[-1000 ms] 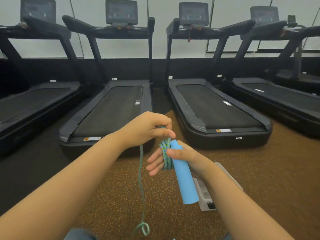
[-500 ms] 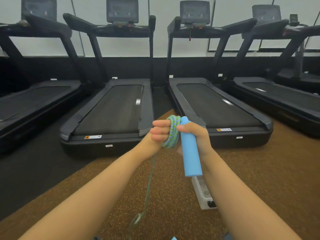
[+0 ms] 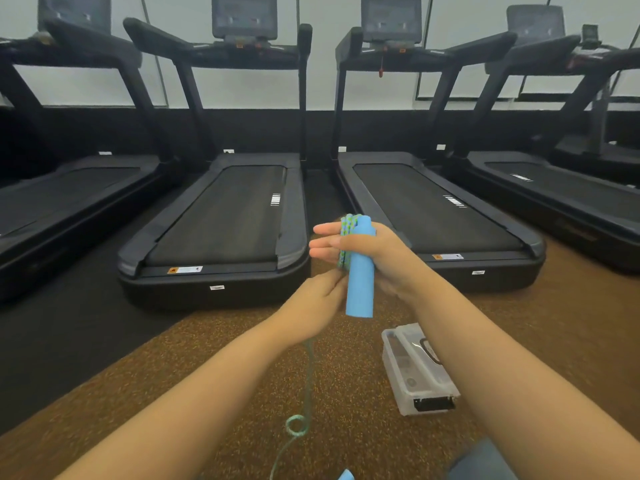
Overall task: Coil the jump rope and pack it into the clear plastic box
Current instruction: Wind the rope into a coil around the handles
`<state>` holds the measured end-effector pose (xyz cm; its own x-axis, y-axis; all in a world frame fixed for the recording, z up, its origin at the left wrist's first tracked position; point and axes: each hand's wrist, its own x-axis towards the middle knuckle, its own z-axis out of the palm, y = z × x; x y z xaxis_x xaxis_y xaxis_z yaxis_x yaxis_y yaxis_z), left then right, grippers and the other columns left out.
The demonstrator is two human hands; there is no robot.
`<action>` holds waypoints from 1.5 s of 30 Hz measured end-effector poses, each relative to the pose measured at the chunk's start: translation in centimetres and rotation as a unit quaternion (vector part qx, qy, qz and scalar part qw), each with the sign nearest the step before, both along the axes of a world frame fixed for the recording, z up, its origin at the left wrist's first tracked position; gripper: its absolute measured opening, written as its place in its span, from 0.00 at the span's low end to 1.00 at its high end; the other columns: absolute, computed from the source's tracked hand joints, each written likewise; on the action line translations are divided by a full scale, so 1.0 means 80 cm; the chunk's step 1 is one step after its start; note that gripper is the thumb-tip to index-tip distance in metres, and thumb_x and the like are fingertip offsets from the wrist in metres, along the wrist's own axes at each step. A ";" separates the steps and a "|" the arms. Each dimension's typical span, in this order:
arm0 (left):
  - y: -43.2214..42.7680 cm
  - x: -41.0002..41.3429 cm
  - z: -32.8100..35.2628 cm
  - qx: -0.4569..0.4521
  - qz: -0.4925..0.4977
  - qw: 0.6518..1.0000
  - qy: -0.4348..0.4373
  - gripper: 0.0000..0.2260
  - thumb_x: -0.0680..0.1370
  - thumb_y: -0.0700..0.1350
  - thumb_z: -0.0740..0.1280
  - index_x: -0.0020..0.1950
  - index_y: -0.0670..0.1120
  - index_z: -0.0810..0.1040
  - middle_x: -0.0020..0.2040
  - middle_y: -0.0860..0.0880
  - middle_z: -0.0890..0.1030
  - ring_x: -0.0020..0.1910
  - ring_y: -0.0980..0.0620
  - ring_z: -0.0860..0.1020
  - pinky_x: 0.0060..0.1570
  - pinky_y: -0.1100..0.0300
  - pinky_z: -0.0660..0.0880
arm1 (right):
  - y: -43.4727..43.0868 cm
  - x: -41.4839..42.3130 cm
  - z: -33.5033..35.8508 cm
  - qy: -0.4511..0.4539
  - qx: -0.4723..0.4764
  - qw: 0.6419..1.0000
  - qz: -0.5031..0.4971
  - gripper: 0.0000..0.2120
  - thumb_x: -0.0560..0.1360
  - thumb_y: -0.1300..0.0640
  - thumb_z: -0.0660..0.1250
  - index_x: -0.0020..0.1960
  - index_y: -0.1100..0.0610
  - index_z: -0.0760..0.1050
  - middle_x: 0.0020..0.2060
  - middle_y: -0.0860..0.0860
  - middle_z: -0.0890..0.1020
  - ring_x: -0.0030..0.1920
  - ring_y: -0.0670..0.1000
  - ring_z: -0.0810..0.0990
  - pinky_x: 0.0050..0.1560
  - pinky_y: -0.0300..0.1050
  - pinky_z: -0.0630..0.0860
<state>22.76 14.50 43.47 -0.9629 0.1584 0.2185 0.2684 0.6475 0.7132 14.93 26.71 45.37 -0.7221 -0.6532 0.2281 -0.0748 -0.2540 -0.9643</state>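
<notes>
Your left hand [image 3: 311,306] pinches the loose green rope [image 3: 307,379], which trails down to a small loop near the brown floor [image 3: 214,368]; the pinch itself is hard to make out. Just right and farther, your right hand [image 3: 372,252] clamps the blue foam handle [image 3: 360,282] upright, rope coils [image 3: 346,242] wrapped round its outstretched fingers. The clear plastic box [image 3: 415,375] sits on the floor, near right.

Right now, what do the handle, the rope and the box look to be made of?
Handle: likely soft foam, matte light blue with no shine. Rope: braided cord, seemingly textile, green flecked with blue, limp where it hangs. Box: clear hard plastic, glossy and see-through, with dark latches. All judged on looks alone.
</notes>
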 end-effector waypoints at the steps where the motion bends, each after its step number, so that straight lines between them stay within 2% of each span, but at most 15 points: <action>1: -0.002 -0.003 -0.002 -0.012 0.015 1.000 -0.011 0.13 0.83 0.43 0.55 0.39 0.51 0.67 0.34 0.57 0.67 0.30 0.62 0.66 0.32 0.77 0.66 | -0.002 -0.001 -0.001 -0.005 -0.004 1.000 -0.022 0.11 0.74 0.66 0.65 0.56 0.65 0.78 0.46 0.59 0.85 0.46 0.54 0.85 0.47 0.43 0.81; 4: -0.013 -0.005 -0.004 -0.060 0.011 0.998 -0.003 0.09 0.82 0.46 0.55 0.45 0.46 0.70 0.33 0.56 0.69 0.29 0.60 0.66 0.31 0.73 0.67 | -0.008 -0.005 -0.006 -0.037 -0.025 0.998 -0.054 0.12 0.74 0.62 0.65 0.54 0.67 0.78 0.44 0.61 0.85 0.44 0.54 0.85 0.47 0.44 0.82; 9: -0.025 -0.008 -0.001 -0.172 0.021 0.985 0.020 0.12 0.82 0.49 0.56 0.38 0.54 0.69 0.35 0.53 0.75 0.33 0.54 0.71 0.35 0.57 0.68 | -0.010 -0.006 -0.016 -0.062 0.017 0.996 -0.067 0.19 0.68 0.57 0.69 0.55 0.67 0.78 0.47 0.62 0.84 0.45 0.55 0.85 0.45 0.46 0.82; 12: -0.030 -0.009 0.008 -0.225 0.018 0.974 0.018 0.11 0.81 0.51 0.56 0.51 0.51 0.76 0.45 0.51 0.80 0.41 0.52 0.77 0.43 0.52 0.74 | -0.009 -0.007 -0.023 -0.060 0.057 0.994 -0.070 0.17 0.72 0.57 0.67 0.56 0.67 0.77 0.48 0.61 0.84 0.43 0.54 0.84 0.42 0.47 0.82; 13: -0.033 -0.009 0.011 -0.227 0.016 0.974 0.013 0.10 0.81 0.52 0.56 0.52 0.53 0.76 0.45 0.53 0.80 0.41 0.53 0.77 0.44 0.52 0.74 | -0.008 -0.007 -0.025 -0.058 0.069 0.994 -0.069 0.18 0.72 0.56 0.66 0.56 0.67 0.78 0.46 0.60 0.84 0.41 0.53 0.83 0.40 0.47 0.81; 15: -0.037 -0.009 0.019 -0.230 0.013 0.973 0.007 0.08 0.81 0.54 0.57 0.46 0.57 0.74 0.42 0.54 0.80 0.40 0.55 0.77 0.43 0.55 0.73 | -0.005 -0.008 -0.030 -0.053 0.086 0.993 -0.056 0.17 0.70 0.55 0.64 0.54 0.64 0.78 0.42 0.57 0.82 0.38 0.51 0.81 0.41 0.46 0.80; 18: -0.043 -0.010 0.029 -0.249 0.018 0.968 0.019 0.10 0.80 0.56 0.57 0.40 0.58 0.71 0.41 0.53 0.79 0.40 0.54 0.77 0.41 0.57 0.71 | 0.001 -0.006 -0.036 -0.055 0.114 0.992 -0.020 0.07 0.70 0.58 0.62 0.46 0.59 0.75 0.36 0.52 0.81 0.33 0.46 0.81 0.39 0.40 0.78; 20: -0.046 -0.011 0.032 -0.272 0.027 0.962 0.025 0.11 0.80 0.56 0.57 0.40 0.56 0.72 0.40 0.53 0.78 0.41 0.54 0.76 0.40 0.57 0.70 | 0.002 -0.001 -0.038 -0.056 0.119 0.991 0.008 0.04 0.71 0.62 0.61 0.44 0.59 0.73 0.33 0.50 0.83 0.31 0.45 0.82 0.36 0.38 0.78; 22: -0.047 -0.013 0.034 -0.286 0.026 0.958 0.025 0.10 0.80 0.56 0.56 0.44 0.56 0.73 0.42 0.53 0.78 0.44 0.53 0.76 0.44 0.54 0.72 | 0.002 0.002 -0.042 -0.045 0.119 0.991 0.045 0.07 0.69 0.62 0.60 0.44 0.61 0.74 0.34 0.53 0.85 0.35 0.49 0.85 0.38 0.39 0.79; 26: -0.049 -0.014 0.036 -0.267 0.023 0.963 0.027 0.09 0.80 0.55 0.57 0.47 0.56 0.75 0.43 0.56 0.77 0.46 0.54 0.76 0.48 0.53 0.72 | -0.002 0.001 -0.058 -0.022 0.163 0.982 0.097 0.15 0.65 0.60 0.61 0.46 0.67 0.77 0.40 0.61 0.83 0.40 0.58 0.84 0.48 0.48 0.80; 30: -0.054 -0.019 0.035 -0.250 0.011 0.968 0.028 0.10 0.79 0.57 0.57 0.47 0.56 0.76 0.44 0.55 0.80 0.43 0.55 0.75 0.47 0.54 0.72 | 0.001 0.007 -0.074 -0.032 0.174 0.974 0.138 0.20 0.61 0.55 0.63 0.46 0.68 0.78 0.40 0.62 0.84 0.40 0.59 0.84 0.48 0.47 0.79; 35: -0.058 -0.024 0.034 -0.214 -0.004 0.976 0.031 0.09 0.79 0.57 0.57 0.43 0.59 0.73 0.42 0.54 0.79 0.42 0.56 0.75 0.47 0.53 0.71 | 0.004 0.017 -0.077 -0.040 0.143 0.975 0.166 0.18 0.61 0.57 0.62 0.44 0.66 0.80 0.38 0.60 0.84 0.39 0.57 0.84 0.49 0.49 0.79; 38: -0.058 -0.026 0.034 -0.157 -0.020 0.987 0.030 0.09 0.80 0.55 0.59 0.41 0.58 0.74 0.38 0.58 0.77 0.39 0.62 0.74 0.46 0.58 0.70 | 0.004 0.023 -0.074 -0.022 0.129 0.974 0.183 0.17 0.61 0.57 0.61 0.44 0.66 0.80 0.38 0.59 0.85 0.38 0.56 0.85 0.49 0.49 0.79; 42: -0.058 -0.032 0.032 -0.098 -0.038 0.994 0.036 0.10 0.80 0.52 0.59 0.40 0.54 0.74 0.37 0.56 0.76 0.37 0.61 0.72 0.42 0.68 0.68 | 0.005 0.034 -0.065 -0.022 0.087 0.976 0.196 0.17 0.61 0.59 0.61 0.44 0.67 0.80 0.38 0.59 0.85 0.38 0.55 0.85 0.47 0.46 0.80; 45: -0.056 -0.034 0.029 -0.028 -0.038 0.999 0.016 0.11 0.81 0.51 0.58 0.40 0.53 0.73 0.34 0.61 0.75 0.34 0.62 0.70 0.39 0.69 0.68 | 0.002 0.040 -0.056 -0.024 0.060 0.976 0.210 0.18 0.60 0.59 0.61 0.44 0.67 0.80 0.37 0.59 0.85 0.37 0.55 0.85 0.47 0.47 0.80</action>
<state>20.03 10.00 45.81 -0.9401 0.2445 0.2375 0.3409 0.6633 0.6663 18.15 26.85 40.87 -0.3927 -0.9138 0.1039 0.0566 -0.1368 -0.9890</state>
